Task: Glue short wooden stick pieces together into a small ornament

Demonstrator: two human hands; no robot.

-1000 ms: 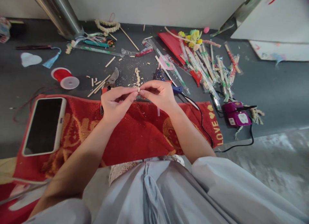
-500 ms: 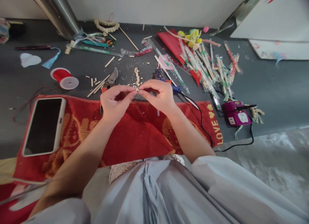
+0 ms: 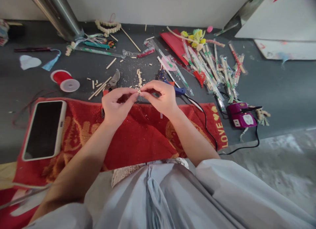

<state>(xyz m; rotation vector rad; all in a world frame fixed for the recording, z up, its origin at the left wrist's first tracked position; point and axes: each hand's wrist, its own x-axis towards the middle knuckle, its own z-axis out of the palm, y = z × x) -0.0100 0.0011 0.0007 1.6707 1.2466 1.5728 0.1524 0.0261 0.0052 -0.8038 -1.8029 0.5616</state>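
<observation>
My left hand and my right hand meet fingertip to fingertip above the far edge of the red towel. Thumb and forefinger of each pinch one small cluster of cut wooden stick pieces, mostly covered by the fingertips. Just beyond, a short row of joined stick pieces lies on the dark table. Pruning shears with red handles rest beside my left hand, partly hidden by it. A blue glue gun lies behind my right hand, its front partly covered.
A phone lies on the towel's left. Left of the shears are loose sticks and a red thread spool. Wrapped chopsticks pile up at right, near a purple power socket with a black cord. A metal post stands back left.
Both hands stay together at nearly the same place, with the small cluster turned slightly between the fingertips. The whole view has shifted a little.
</observation>
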